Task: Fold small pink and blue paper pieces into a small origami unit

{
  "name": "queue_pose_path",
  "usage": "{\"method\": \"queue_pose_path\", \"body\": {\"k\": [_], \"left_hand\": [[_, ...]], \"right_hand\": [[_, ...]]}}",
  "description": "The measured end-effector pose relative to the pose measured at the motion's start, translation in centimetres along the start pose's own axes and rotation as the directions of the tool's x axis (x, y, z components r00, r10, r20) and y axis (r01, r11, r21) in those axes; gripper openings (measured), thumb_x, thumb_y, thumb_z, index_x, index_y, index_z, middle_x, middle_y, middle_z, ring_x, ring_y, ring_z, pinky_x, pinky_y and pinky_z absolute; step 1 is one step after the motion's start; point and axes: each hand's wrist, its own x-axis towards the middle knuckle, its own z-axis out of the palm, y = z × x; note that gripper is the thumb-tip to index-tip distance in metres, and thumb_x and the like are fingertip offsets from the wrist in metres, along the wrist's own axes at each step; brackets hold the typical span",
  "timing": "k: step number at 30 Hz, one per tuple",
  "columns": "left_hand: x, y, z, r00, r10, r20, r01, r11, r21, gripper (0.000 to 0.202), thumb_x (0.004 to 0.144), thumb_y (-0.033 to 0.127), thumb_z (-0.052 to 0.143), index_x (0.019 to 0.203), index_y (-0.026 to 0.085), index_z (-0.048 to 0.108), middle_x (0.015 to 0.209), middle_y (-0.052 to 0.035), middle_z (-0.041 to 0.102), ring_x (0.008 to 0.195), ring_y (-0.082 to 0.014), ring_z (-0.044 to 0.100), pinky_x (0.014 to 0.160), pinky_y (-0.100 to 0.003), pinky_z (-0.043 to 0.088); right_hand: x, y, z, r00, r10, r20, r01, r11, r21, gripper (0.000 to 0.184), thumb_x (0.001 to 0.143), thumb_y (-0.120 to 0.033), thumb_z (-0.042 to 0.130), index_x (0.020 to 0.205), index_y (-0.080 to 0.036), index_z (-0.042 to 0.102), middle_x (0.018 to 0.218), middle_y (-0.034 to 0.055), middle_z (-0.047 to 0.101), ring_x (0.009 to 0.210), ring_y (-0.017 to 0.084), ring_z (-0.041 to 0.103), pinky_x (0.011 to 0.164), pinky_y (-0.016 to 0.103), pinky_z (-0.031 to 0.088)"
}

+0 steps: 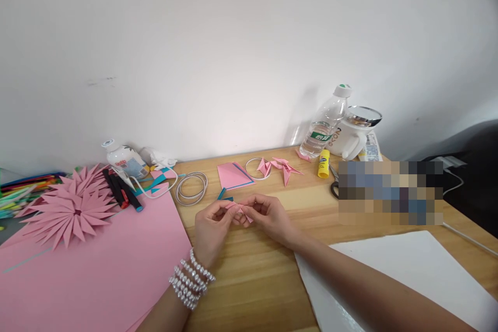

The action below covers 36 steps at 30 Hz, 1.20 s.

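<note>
Between my two hands is a small piece of folded pink paper [248, 216], mostly covered by the fingers. My left hand [215, 225], with pearl-like bracelets [191, 280] at its wrist, pinches it from the left. From the right, my right hand [268, 216] pinches it too, thumbs close together. Just beyond the fingers lie blue paper strips [224, 197]. Farther back are a stack of pink paper squares [231, 174] and folded pink paper cranes [287, 170] beside a ring of cable.
Large pink sheets [116, 270] and spiky pink paper flowers [75, 210] cover the left, with markers [123, 189] and a white bottle [126, 160]. At right stand a water bottle [322, 127], a mug [348, 137], a glue stick [323, 164], scissors [334, 187] and a white board [404, 264].
</note>
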Motion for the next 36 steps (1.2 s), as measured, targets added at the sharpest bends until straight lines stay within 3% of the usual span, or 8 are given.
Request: {"method": "queue_pose_path", "body": {"k": [8, 13, 20, 36], "left_hand": [[0.5, -0.5, -0.4, 0.998, -0.049, -0.033, 0.047, 0.997, -0.053, 0.015, 0.063, 0.025, 0.067, 0.066, 0.012, 0.063, 0.053, -0.0018, 0.064, 0.046, -0.0122, 0.057, 0.048, -0.024, 0.050], [0.5, -0.9, -0.5, 0.998, -0.069, -0.010, 0.068, 0.996, -0.066, 0.015, 0.064, 0.026, 0.067, 0.067, 0.012, 0.064, 0.051, -0.0008, 0.063, 0.044, -0.0112, 0.056, 0.046, -0.022, 0.048], [0.6, -1.1, -0.7, 0.993, -0.088, 0.081, 0.096, 0.990, -0.101, 0.016, 0.069, 0.027, 0.063, 0.071, 0.012, 0.064, 0.060, -0.0029, 0.066, 0.053, -0.0121, 0.060, 0.057, -0.024, 0.051], [0.4, -0.9, -0.4, 0.990, -0.131, 0.041, 0.136, 0.981, -0.137, 0.016, 0.068, 0.027, 0.064, 0.068, 0.012, 0.060, 0.051, -0.0006, 0.063, 0.044, -0.0103, 0.057, 0.046, -0.020, 0.047]], "right_hand": [[-0.2, -0.2, 0.1, 0.995, -0.077, 0.055, 0.078, 0.997, 0.000, 0.024, 0.075, -0.035, 0.057, 0.084, -0.014, 0.064, 0.071, 0.0032, 0.063, 0.064, 0.012, 0.058, 0.060, 0.026, 0.049], [-0.2, -0.1, 0.1, 0.998, -0.044, 0.053, 0.045, 0.999, -0.013, 0.025, 0.073, -0.038, 0.059, 0.078, -0.014, 0.063, 0.069, 0.0030, 0.063, 0.064, 0.013, 0.058, 0.061, 0.027, 0.049], [-0.2, -0.4, 0.3, 0.999, -0.023, -0.027, 0.023, 0.999, -0.027, 0.021, 0.070, -0.034, 0.062, 0.073, -0.013, 0.062, 0.065, 0.0015, 0.061, 0.056, 0.010, 0.055, 0.055, 0.024, 0.047], [-0.2, -0.1, 0.2, 0.999, -0.035, 0.018, 0.036, 0.999, -0.028, 0.021, 0.072, -0.034, 0.060, 0.076, -0.014, 0.061, 0.063, 0.0005, 0.059, 0.056, 0.010, 0.054, 0.056, 0.024, 0.045]]}}
